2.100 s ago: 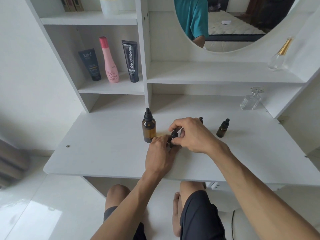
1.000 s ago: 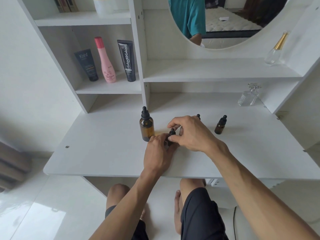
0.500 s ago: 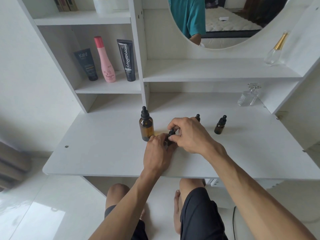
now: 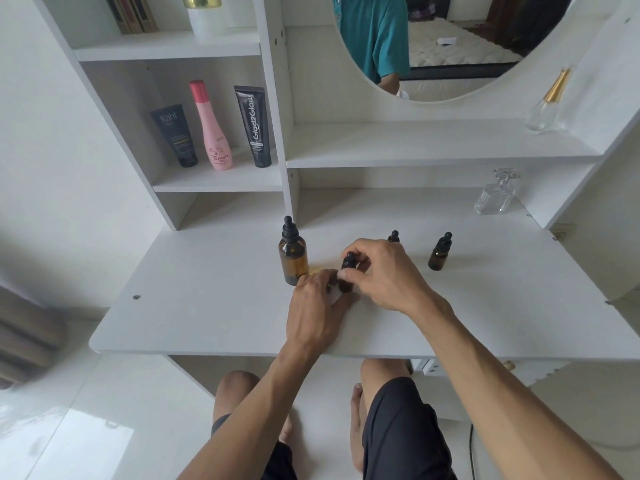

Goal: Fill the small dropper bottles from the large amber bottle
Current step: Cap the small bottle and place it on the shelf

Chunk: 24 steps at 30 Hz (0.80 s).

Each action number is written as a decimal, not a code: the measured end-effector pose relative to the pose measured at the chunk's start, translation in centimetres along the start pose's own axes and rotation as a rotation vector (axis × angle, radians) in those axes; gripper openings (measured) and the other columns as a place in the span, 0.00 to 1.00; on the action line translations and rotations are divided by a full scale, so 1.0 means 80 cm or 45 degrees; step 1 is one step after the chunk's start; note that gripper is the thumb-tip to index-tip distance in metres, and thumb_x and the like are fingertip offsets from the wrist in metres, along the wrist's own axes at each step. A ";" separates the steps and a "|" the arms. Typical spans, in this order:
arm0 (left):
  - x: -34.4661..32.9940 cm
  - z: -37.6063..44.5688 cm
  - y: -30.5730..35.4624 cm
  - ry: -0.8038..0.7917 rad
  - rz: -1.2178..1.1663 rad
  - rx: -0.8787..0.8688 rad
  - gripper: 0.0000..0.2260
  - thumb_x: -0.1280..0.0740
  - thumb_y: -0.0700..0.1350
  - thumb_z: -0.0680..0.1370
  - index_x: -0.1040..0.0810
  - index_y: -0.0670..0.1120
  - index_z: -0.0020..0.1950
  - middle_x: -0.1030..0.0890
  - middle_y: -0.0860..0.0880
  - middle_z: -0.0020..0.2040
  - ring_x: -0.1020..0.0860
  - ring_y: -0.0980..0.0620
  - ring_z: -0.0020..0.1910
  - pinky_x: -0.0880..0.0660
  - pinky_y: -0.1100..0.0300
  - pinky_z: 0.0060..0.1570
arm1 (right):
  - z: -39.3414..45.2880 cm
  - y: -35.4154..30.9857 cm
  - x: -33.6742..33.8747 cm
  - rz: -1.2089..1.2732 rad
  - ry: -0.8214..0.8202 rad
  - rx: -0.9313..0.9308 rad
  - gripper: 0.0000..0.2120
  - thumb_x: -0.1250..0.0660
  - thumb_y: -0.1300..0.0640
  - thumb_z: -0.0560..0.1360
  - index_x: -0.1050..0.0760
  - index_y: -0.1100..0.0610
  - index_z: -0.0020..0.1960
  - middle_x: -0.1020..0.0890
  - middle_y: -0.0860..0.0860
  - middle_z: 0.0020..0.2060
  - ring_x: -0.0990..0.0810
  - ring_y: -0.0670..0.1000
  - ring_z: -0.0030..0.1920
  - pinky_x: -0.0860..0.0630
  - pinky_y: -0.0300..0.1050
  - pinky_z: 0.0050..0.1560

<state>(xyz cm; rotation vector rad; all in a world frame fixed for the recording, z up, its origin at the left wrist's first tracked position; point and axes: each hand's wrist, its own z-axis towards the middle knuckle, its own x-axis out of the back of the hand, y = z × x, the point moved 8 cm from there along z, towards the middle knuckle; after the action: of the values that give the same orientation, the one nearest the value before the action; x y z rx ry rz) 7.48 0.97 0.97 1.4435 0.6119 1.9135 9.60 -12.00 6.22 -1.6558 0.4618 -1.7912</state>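
A small dropper bottle (image 4: pixel 346 284) is held upright on the white desk (image 4: pixel 207 306), just right of the large amber bottle (image 4: pixel 293 259). Its body is gripped low by the left hand (image 4: pixel 317 299), fingers curled round it; its black dropper cap (image 4: pixel 348 260) is pinched by the right hand (image 4: pixel 384 275) between thumb and fingertips. The large bottle is capped and stands untouched, close beside the left hand's knuckles. A second small bottle (image 4: pixel 439 253) is seen standing well to the right, capped. A third one (image 4: pixel 393 236) is mostly hidden behind the right hand, only its cap showing. Whether the pinched cap is seated or loosened cannot be told.
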 end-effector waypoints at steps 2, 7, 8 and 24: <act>-0.004 -0.001 -0.002 -0.015 0.055 -0.009 0.13 0.27 0.52 0.75 0.20 0.46 0.55 0.19 0.51 0.49 0.25 0.50 0.49 0.28 0.58 0.47 | -0.002 -0.001 0.016 0.039 0.084 0.007 0.09 0.25 0.55 0.73 0.18 0.55 0.53 0.16 0.45 0.42 0.18 0.46 0.44 0.22 0.40 0.50; -0.025 0.009 0.017 -0.131 0.261 -0.080 0.22 0.34 0.53 0.79 0.28 0.44 0.70 0.23 0.47 0.66 0.28 0.46 0.64 0.30 0.54 0.62 | 0.006 -0.009 0.059 0.162 0.278 0.046 0.10 0.26 0.55 0.75 0.19 0.54 0.55 0.16 0.45 0.44 0.20 0.37 0.41 0.29 0.23 0.44; -0.031 0.014 0.021 -0.176 0.285 -0.087 0.23 0.36 0.53 0.80 0.30 0.43 0.72 0.25 0.46 0.69 0.30 0.46 0.67 0.32 0.54 0.66 | 0.010 -0.011 0.066 0.184 0.296 0.056 0.10 0.27 0.55 0.75 0.20 0.54 0.56 0.17 0.45 0.45 0.20 0.37 0.42 0.29 0.23 0.44; -0.078 0.052 0.009 -0.426 0.618 0.005 0.27 0.56 0.54 0.84 0.56 0.44 0.81 0.54 0.49 0.82 0.59 0.52 0.80 0.60 0.50 0.78 | 0.126 -0.091 0.152 0.263 0.657 0.343 0.13 0.28 0.55 0.76 0.21 0.58 0.59 0.17 0.47 0.45 0.16 0.47 0.43 0.21 0.38 0.48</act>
<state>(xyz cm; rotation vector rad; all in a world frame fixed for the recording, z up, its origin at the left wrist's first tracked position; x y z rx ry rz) 12.41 -4.18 -1.45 1.9951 0.1109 1.9432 17.92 -13.05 21.47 -0.9214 0.5614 -2.0110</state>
